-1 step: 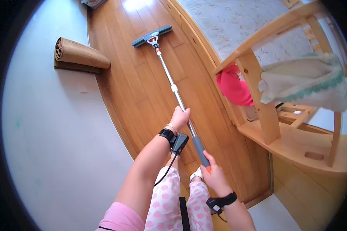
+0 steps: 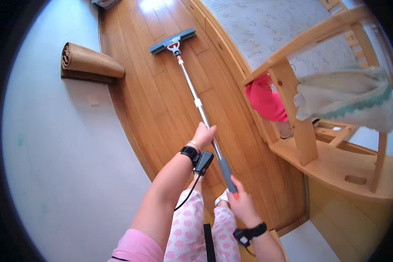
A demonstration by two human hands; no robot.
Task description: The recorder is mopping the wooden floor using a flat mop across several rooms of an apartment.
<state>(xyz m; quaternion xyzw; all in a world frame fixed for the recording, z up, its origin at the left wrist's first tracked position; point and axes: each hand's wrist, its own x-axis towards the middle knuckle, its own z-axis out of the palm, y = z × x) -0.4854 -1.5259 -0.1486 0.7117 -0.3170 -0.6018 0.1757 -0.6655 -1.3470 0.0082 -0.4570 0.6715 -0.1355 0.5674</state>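
A floor mop (image 2: 188, 78) with a silver pole reaches away from me across the wooden floor (image 2: 161, 96). Its wide grey-blue head (image 2: 172, 41) lies flat on the boards at the far end. Around the middle of the pole, below a white collar, my left hand (image 2: 203, 136) is closed. Farther down, my right hand (image 2: 243, 203) grips the grey handle (image 2: 227, 175) near its orange end. Both wrists wear black straps with small devices.
A rolled brown mat (image 2: 94, 61) leans along the white wall (image 2: 74, 144) on the left. To the right stand a wooden bed with a patterned mattress (image 2: 270, 30) and a wooden ladder frame (image 2: 292, 109), hung with a pink cloth (image 2: 265, 98) and a pale towel (image 2: 345, 96).
My right hand and the handle's lower end have shifted slightly down. The mop head and my left hand are almost where they were. The wooden frame sits slightly lower in view.
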